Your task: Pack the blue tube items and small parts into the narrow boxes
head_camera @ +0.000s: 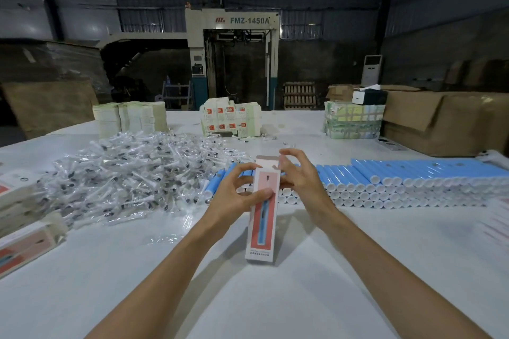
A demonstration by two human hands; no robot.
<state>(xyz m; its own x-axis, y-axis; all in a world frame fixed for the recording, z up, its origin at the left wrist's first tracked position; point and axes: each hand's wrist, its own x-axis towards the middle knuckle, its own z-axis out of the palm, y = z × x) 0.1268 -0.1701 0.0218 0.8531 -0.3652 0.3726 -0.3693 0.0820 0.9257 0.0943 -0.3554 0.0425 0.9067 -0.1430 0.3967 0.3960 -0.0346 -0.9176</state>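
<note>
A narrow white and red box [261, 228] stands tilted on the white table [275, 297], its top flap open. My left hand [237, 192] grips the box's upper part, thumb across its front. My right hand [300, 176] is at the box's top right edge, its fingers curved over the open flap. Blue tubes with white caps [413, 181] lie stacked in rows behind and to the right. A heap of small parts in clear bags [132, 173] lies to the left.
Packed boxes [22, 217] are piled at the left edge. Stacks of flat cartons [231, 118] and paper stacks [129, 118] stand at the table's far side. Large cardboard boxes [440, 124] sit at the right.
</note>
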